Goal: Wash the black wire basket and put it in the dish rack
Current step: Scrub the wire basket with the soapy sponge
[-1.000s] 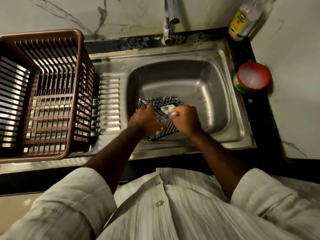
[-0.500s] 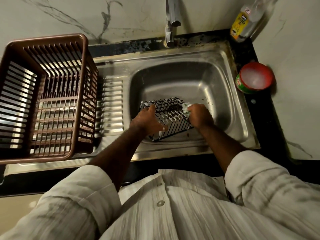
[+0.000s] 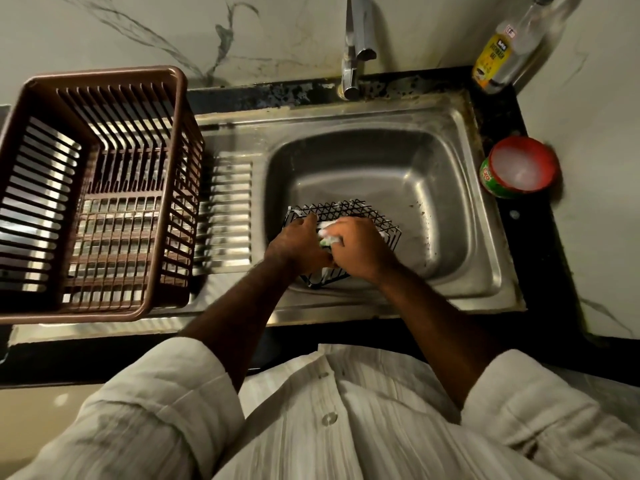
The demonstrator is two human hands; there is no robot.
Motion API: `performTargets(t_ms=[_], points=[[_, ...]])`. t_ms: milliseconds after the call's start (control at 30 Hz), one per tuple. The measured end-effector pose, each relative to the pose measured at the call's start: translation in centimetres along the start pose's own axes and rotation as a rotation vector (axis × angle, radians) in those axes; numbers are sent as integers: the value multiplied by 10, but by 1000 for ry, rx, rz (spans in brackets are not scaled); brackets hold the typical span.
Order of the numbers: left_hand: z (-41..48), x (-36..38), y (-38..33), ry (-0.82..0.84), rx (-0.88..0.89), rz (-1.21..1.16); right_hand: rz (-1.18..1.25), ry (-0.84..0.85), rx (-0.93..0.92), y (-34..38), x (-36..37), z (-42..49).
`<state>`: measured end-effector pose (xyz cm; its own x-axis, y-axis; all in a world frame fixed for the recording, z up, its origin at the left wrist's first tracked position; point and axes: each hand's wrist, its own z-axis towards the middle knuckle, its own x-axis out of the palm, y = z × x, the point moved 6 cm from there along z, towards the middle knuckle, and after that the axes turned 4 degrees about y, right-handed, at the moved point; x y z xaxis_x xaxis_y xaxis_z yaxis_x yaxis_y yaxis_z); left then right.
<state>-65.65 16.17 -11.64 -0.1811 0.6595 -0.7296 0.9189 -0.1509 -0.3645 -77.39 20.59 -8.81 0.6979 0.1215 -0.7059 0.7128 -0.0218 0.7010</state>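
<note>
Sliding leftward, right hand [image 3: 362,252] clutches the white-green sponge [image 3: 326,233] on the black wire basket [image 3: 346,210] inside the steel sink [image 3: 381,174]; left hand [image 3: 298,244] grips its rim. Scrub each crossing.

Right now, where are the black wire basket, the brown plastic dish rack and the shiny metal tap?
black wire basket [image 3: 346,209], head view, on its far wire rim.
brown plastic dish rack [image 3: 104,73], head view, on its far rim.
shiny metal tap [image 3: 358,26], head view, on its body.
</note>
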Motion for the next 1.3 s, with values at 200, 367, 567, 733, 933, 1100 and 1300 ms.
performTargets(t_ms=[200,367,567,733,933,1100,1300], points=[[-4,0,-2,17,7,-8,-301,62,19,-35,0,-12],[-6,-3,-4,39,-20,-24,-348,79,389,-95,-16,-2],[-3,-4,-6,40,-41,-26,-51,16,456,-74,-19,17],[1,-5,-9,42,-63,-11,130,114,300,-36,-4,22],[6,-4,-6,61,-64,-36,48,8,156,-17,12,10],[4,-3,-3,56,-78,-77,-93,29,217,-52,10,22],[4,0,-2,66,-73,-75,-248,35,426,-109,-12,16]])
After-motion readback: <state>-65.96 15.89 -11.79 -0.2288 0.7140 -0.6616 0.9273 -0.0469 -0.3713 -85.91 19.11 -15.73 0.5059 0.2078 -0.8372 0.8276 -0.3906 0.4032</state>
